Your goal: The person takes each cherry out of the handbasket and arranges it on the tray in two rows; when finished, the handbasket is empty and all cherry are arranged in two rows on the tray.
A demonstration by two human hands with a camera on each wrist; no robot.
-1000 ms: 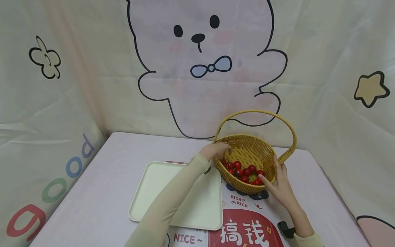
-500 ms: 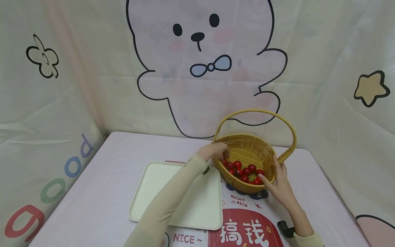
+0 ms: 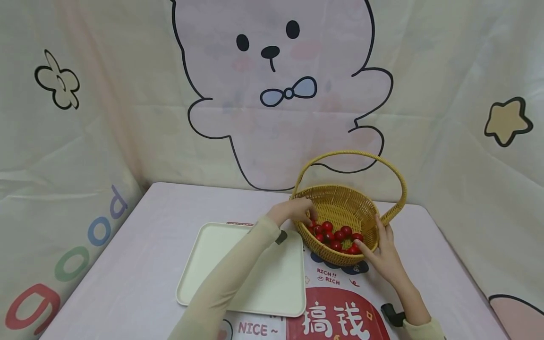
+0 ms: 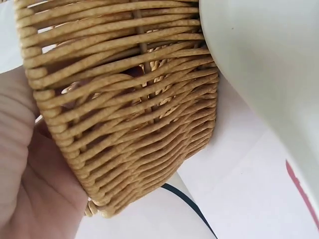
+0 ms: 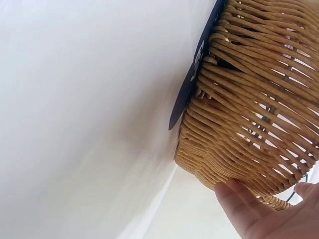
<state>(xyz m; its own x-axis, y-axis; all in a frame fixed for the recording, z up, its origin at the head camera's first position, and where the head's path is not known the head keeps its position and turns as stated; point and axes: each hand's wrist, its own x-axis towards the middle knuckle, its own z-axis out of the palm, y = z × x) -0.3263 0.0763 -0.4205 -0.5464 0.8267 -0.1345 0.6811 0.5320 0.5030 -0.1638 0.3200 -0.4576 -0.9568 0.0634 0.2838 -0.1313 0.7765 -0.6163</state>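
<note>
A yellow wicker basket (image 3: 340,196) with a tall arched handle holds several red cherries (image 3: 335,246). My left hand (image 3: 295,209) reaches over the basket's left rim, its bent fingers down among the cherries. Whether a cherry is pinched between the fingertips cannot be told; in the left wrist view the woven wall (image 4: 134,129) mostly hides them. At the basket's right side my right hand (image 3: 386,257) holds the rim, thumb over the edge and fingers along the outside. The right wrist view shows fingers (image 5: 239,199) pressed against the outer wicker (image 5: 239,129).
A cream rectangular tray (image 3: 255,283) lies left of the basket, partly beneath my left forearm. Both stand on a pale table (image 3: 140,264) with a red printed patch (image 3: 340,311) at its front. Printed cloth hangs behind and at both sides.
My left hand's fingers have lowered from just inside the basket's rim to the cherries at its left. The right hand keeps its hold on the basket, which stays in place.
</note>
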